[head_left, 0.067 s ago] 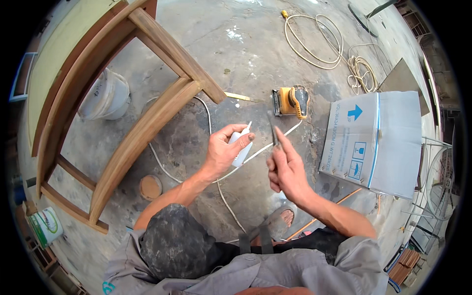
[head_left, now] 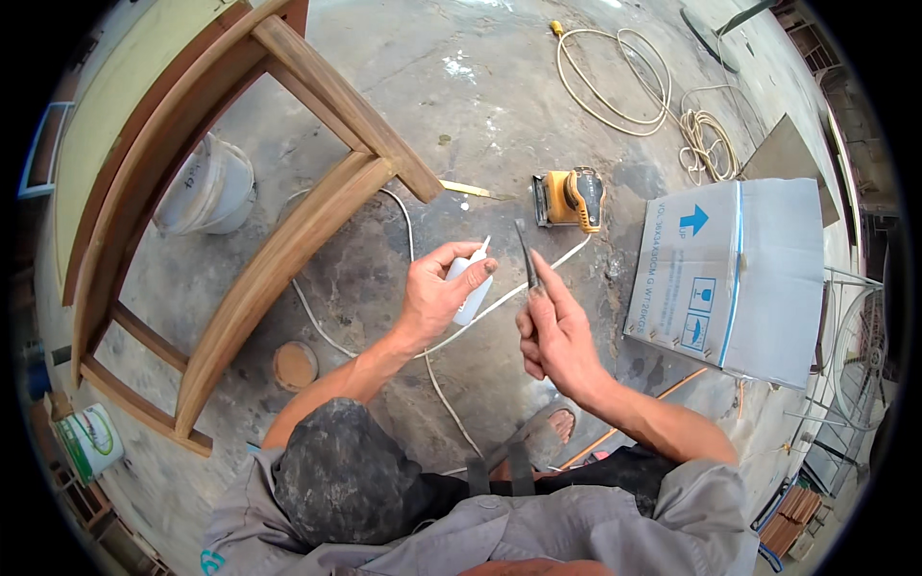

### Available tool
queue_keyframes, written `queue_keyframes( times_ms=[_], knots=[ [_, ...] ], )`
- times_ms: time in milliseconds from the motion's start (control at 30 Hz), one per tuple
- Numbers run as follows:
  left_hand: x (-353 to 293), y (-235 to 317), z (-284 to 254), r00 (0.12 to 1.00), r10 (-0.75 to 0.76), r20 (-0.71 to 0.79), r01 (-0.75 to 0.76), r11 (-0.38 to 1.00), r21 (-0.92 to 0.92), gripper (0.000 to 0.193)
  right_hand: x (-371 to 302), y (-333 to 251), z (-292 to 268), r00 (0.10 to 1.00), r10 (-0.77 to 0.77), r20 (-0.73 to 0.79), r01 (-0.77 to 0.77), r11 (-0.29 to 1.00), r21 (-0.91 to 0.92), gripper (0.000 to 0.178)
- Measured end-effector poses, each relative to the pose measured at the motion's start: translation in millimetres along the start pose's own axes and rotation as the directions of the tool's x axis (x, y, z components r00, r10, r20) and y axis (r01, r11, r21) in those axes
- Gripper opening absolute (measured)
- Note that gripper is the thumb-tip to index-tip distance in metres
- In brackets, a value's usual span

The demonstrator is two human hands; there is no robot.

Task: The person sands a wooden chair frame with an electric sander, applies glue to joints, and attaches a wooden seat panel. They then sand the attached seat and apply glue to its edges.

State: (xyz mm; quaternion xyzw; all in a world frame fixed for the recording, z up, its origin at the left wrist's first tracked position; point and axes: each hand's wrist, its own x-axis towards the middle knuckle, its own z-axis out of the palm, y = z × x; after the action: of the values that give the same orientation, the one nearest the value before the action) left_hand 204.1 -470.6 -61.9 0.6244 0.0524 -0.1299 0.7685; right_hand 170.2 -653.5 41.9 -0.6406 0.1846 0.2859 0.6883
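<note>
My left hand [head_left: 432, 296] is closed around a small white squeeze bottle [head_left: 471, 296], its narrow nozzle pointing up and away from me. To the right of it, my right hand [head_left: 557, 331] pinches a thin dark blade-like tool [head_left: 524, 252], with the index finger stretched along it. Its exact kind cannot be made out. Bottle and tool are held apart from each other above the concrete floor. Left of my hands stands a curved brown wooden frame [head_left: 279, 245], like part of a chair, which neither hand touches.
Beyond my right hand a yellow-and-black power sander [head_left: 571, 199] rests on the floor, its pale cord [head_left: 509, 295] running below my hands. A grey carton [head_left: 687, 274] stands at right. Coiled cable [head_left: 709, 144] lies farther off. A white bucket [head_left: 206, 187] and a round tub [head_left: 295, 366] are at left.
The tool in my right hand has tilted, its tip moving a little to the left. My left hand and the bottle have hardly moved.
</note>
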Motion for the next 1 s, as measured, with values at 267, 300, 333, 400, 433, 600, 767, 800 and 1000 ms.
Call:
queue_keyframes(
  times_ms=[267,300,333,400,433,600,767,800,1000],
  knots=[
    [3,4,2,0.996,-0.064,0.059,0.075,0.973,-0.217,0.036,-3,8,14,0.995,0.041,0.09,-0.038,0.999,-0.033,0.055],
    [4,3,1,0.995,-0.066,0.075,0.08,0.974,-0.213,0.036,-4,8,13,0.995,0.045,0.091,-0.042,0.999,-0.033,0.055],
    [4,2,2,0.994,-0.068,0.091,0.086,0.974,-0.209,0.037,-4,7,11,0.995,0.049,0.091,-0.046,0.998,-0.033,0.055],
    [2,9,6,0.989,-0.081,0.125,0.106,0.973,-0.207,0.039,-5,9,9,0.994,0.055,0.094,-0.052,0.998,-0.029,0.055],
    [2,12,8,0.986,-0.088,0.142,0.116,0.972,-0.206,0.04,-4,10,8,0.994,0.055,0.094,-0.052,0.998,-0.026,0.055],
    [0,10,7,0.961,-0.127,0.247,0.177,0.964,-0.196,0.046,-3,11,6,0.996,0.069,0.048,-0.069,0.998,-0.007,0.054],
    [-1,13,7,0.957,-0.164,0.238,0.209,0.961,-0.182,0.04,-4,14,5,0.998,0.051,0.04,-0.051,0.999,-0.005,0.053],
    [0,8,5,0.956,-0.159,0.245,0.199,0.969,-0.146,0.039,-5,15,6,0.998,0.04,0.051,-0.04,0.999,-0.005,0.053],
    [1,0,7,0.969,-0.122,0.215,0.146,0.984,-0.103,0.034,-2,18,11,0.997,0.037,0.061,-0.038,0.999,0.006,0.053]
  ],
)
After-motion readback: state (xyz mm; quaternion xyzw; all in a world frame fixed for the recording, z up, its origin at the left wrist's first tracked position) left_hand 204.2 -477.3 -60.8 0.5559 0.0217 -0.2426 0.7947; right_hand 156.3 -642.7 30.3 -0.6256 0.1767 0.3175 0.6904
